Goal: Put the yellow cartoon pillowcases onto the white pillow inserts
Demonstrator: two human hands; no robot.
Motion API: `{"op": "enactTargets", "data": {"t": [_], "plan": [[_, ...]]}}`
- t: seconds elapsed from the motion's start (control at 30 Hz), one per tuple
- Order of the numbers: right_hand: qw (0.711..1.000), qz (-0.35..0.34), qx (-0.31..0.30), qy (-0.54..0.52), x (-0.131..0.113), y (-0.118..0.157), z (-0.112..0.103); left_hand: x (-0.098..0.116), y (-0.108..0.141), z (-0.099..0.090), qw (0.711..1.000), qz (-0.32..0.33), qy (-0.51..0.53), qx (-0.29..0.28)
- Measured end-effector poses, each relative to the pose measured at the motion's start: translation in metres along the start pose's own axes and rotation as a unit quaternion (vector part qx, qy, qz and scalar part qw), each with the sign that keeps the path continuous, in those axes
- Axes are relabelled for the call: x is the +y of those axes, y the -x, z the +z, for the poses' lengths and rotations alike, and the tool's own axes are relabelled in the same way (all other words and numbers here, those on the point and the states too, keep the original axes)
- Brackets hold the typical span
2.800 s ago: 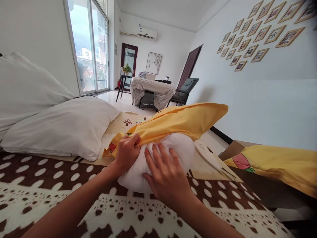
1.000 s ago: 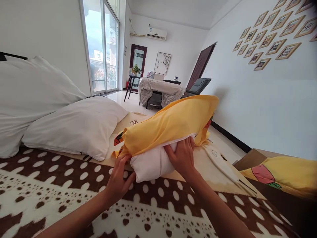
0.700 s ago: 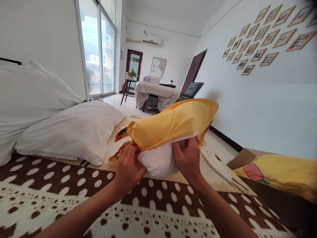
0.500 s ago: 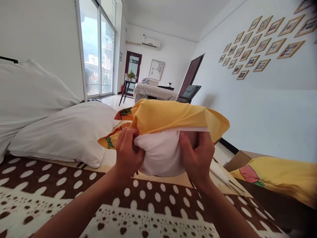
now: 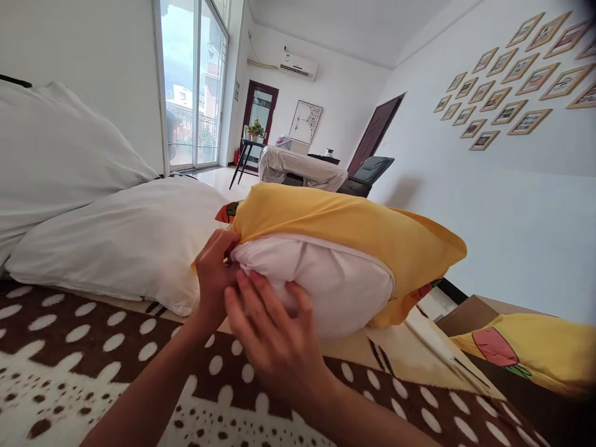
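Observation:
A white cushion insert [image 5: 339, 292] bulges from the open side of a yellow cushion cover [image 5: 321, 208] with vegetable prints at its corners. My left hand [image 5: 215, 273] is closed on the cover's left edge, its fingers bent around the opening. Pressing on the insert near that same corner is my right hand [image 5: 279, 338], with its fingers spread and stretched out. The insert's far part is hidden inside the cover.
Two plain white cushions [image 5: 116, 242] lie at the left. A brown and cream patterned blanket [image 5: 139, 397] spreads beneath my arms. Another yellow cushion [image 5: 549, 347] rests in a cardboard box [image 5: 470, 313] at the right. Farther back stand a covered table [image 5: 298, 164] and a black chair [image 5: 370, 174].
My right hand has let go of the opening's right part and moved left to the insert's left corner. The cover's opening now gapes wider, showing more white. The view has shifted slightly.

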State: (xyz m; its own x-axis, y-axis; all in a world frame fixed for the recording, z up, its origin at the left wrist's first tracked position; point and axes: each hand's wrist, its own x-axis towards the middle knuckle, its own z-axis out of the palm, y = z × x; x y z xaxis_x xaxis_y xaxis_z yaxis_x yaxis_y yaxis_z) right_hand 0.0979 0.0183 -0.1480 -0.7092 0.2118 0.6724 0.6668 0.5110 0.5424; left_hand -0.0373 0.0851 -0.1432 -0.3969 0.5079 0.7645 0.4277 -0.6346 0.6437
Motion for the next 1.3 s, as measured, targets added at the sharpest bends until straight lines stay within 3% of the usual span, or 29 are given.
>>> {"op": "enactTargets", "data": {"t": [0.1,0.23,0.47,0.7,0.87,1.07,1.23,1.3], "plan": [[0.999,0.046,0.014,0.007,0.014,-0.007,0.031,-0.009,-0.01,-0.005,0.995,-0.078,0.021,-0.06],[0.995,0.075,-0.056,-0.038,0.032,-0.015,0.06,-0.031,-0.021,-0.009,0.978,-0.152,0.01,-0.142],[0.961,0.039,-0.258,-0.092,0.031,-0.046,0.096,-0.049,-0.028,-0.02,0.936,-0.178,-0.202,-0.226],[0.943,0.008,-0.32,-0.096,0.027,-0.065,0.13,-0.055,-0.028,-0.02,0.938,-0.183,-0.196,-0.221],[0.962,0.029,-0.263,-0.064,0.023,-0.051,0.137,-0.044,-0.02,-0.014,0.954,-0.158,-0.155,-0.204],[0.982,0.088,-0.165,-0.018,0.016,-0.024,0.13,-0.003,0.0,-0.009,0.962,-0.063,-0.157,-0.216],[0.995,0.091,0.02,0.022,0.014,0.005,0.088,0.037,0.022,-0.016,0.953,0.049,-0.165,-0.251],[0.996,0.072,0.054,0.017,0.012,0.019,0.062,0.049,0.03,-0.018,0.942,0.107,-0.206,-0.244]]}}
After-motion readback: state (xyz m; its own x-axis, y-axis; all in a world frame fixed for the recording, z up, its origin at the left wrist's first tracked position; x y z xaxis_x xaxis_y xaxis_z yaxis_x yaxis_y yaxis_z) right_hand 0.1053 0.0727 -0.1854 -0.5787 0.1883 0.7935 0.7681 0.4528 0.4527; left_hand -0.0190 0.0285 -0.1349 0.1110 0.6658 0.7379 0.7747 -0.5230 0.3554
